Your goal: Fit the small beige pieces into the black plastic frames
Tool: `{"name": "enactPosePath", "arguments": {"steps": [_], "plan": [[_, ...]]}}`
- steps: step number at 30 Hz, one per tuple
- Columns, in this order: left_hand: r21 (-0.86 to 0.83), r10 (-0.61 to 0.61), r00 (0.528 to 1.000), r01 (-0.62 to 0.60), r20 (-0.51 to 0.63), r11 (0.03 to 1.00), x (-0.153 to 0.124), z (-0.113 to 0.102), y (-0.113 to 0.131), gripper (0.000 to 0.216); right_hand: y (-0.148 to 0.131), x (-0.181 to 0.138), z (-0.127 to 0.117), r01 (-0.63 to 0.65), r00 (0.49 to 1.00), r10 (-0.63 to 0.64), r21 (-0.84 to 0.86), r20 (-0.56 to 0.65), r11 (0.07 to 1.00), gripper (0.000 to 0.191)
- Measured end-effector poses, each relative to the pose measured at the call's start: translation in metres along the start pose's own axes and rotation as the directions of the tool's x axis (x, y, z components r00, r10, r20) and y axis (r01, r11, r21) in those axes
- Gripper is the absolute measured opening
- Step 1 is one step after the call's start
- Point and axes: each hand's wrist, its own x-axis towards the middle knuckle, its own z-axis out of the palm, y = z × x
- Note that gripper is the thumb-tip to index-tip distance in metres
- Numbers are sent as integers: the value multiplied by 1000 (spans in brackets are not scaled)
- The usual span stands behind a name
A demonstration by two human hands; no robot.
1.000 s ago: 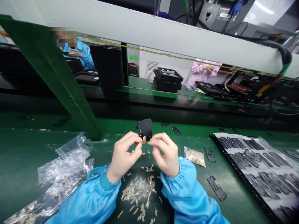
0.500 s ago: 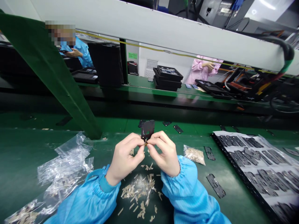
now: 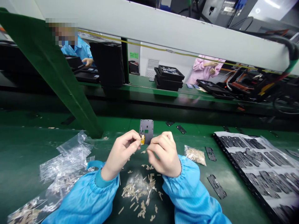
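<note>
While left hand [image 3: 121, 151] pinches plate [image 3: 149, 126], right hand [image 3: 165, 154] narrow, tray [image 3: 244, 176] bearing parts [image 3: 256, 184], bagged scraps [image 3: 195, 156]

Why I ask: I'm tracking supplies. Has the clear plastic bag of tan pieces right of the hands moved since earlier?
No: the bag shows no visible shift either way against the large black-rimmed tray beside it.

Above our smooth green table [image 3: 23, 158] we see a slanted green post [image 3: 56, 71], a wide white beam [image 3: 130, 25] and a white wall [image 3: 187, 66].
</note>
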Motion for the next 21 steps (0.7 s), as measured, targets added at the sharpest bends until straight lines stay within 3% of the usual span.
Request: {"name": "enactPosePath", "arguments": {"steps": [5,10,15,21], "plan": [[-93,-69,995,76,72,993,-2,1,-1,14,0,-1,1,-15,997,14,-15,-77,1000,22],[-126,-87,987,104,135,987,-4,2,3,15,-2,2,-1,13,994,-22,-86,-105,996,15],[-136,-115,984,134,136,982,-3,3,3,16,0,2,-1,37,993,-43,-59,-108,998,15],[-131,-103,989,118,110,984,-3,4,3,16,1,0,2,-34,994,37,29,-107,999,17]]}}
